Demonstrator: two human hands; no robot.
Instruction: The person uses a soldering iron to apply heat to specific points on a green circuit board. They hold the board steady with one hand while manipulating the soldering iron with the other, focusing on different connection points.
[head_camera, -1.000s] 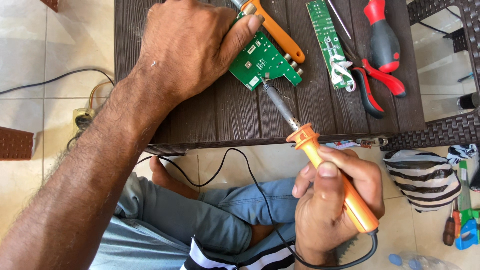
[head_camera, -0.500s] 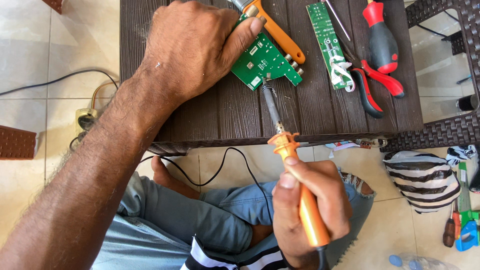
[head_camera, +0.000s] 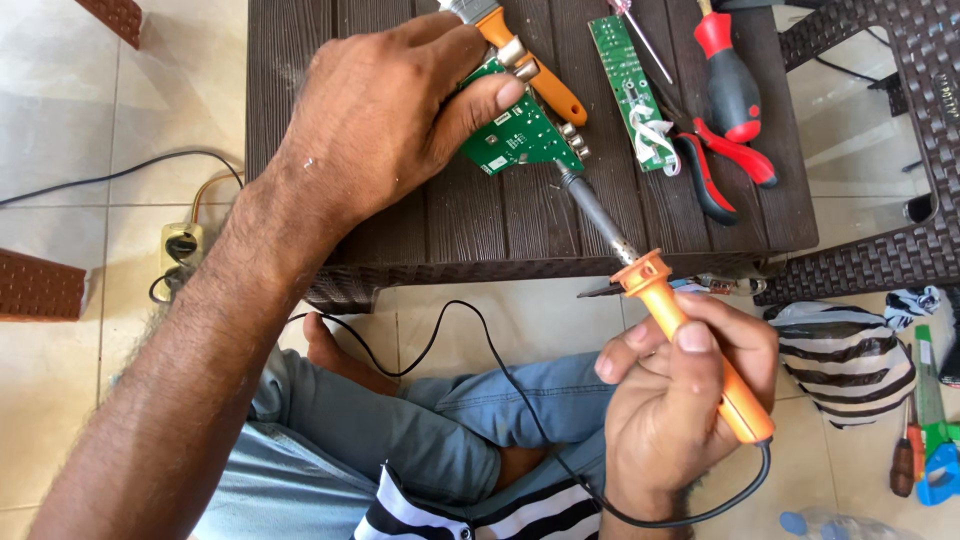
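- Dark brown slatted table (head_camera: 420, 225) on a pale tiled floor; person seated below its edge, legs in blue jeans.
- Left hand (head_camera: 385, 120) pressed down on the green circuit board (head_camera: 515, 130), thumb and fingers closed over its left part, pinning it flat to the table.
- Right hand (head_camera: 680, 400) wrapped around the orange handle of the soldering iron (head_camera: 655, 290), fingers closed tight; black cord trails off the handle end.
- Iron tip meets the board's lower right edge.
- Judgement: soldering looks under way; no finished joint can be made out.
- Nearby: second narrow green board (head_camera: 628, 90), red-handled pliers (head_camera: 725, 165), red screwdriver (head_camera: 728, 75).
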